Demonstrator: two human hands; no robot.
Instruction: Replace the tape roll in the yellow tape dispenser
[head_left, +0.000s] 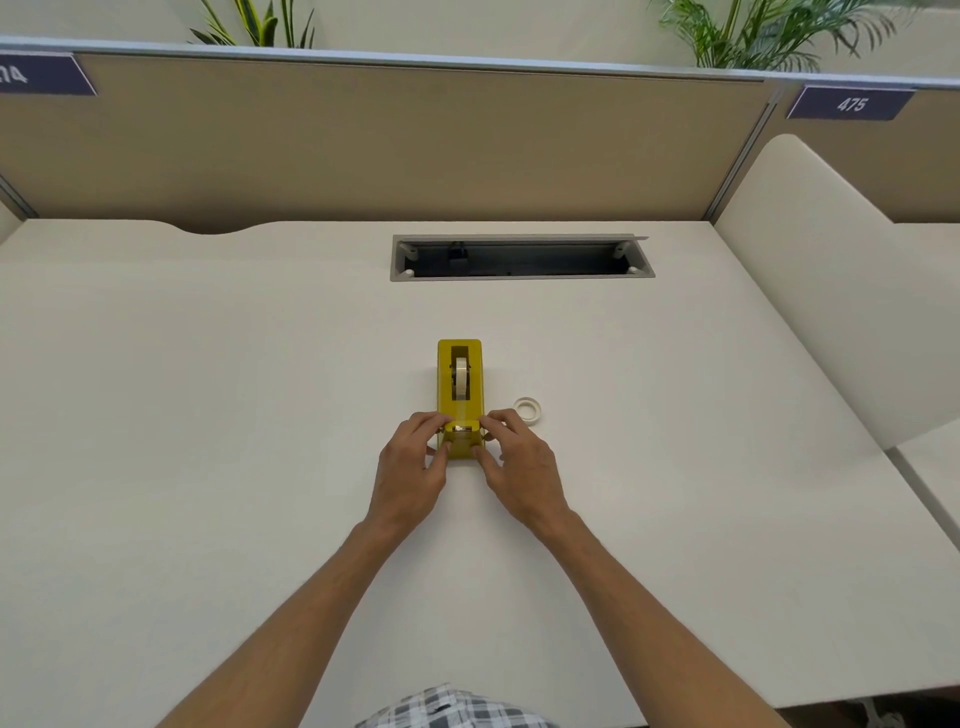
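The yellow tape dispenser (459, 384) stands lengthwise on the white desk (208, 415), its cutter end toward me. A tape roll (460, 376) sits upright in its slot, and a strip of tape runs down to the cutter. My left hand (415, 467) grips the dispenser's near end from the left, fingertips by the cutter. From the right, my right hand (519, 462) pinches the same near end. A second, thin white tape roll (528, 409) lies flat on the desk just right of the dispenser, close to my right fingers.
A recessed cable tray (522, 258) with an open lid is set into the desk beyond the dispenser. A tan partition (389, 140) closes the back. A white divider panel (831, 291) rises at the right edge.
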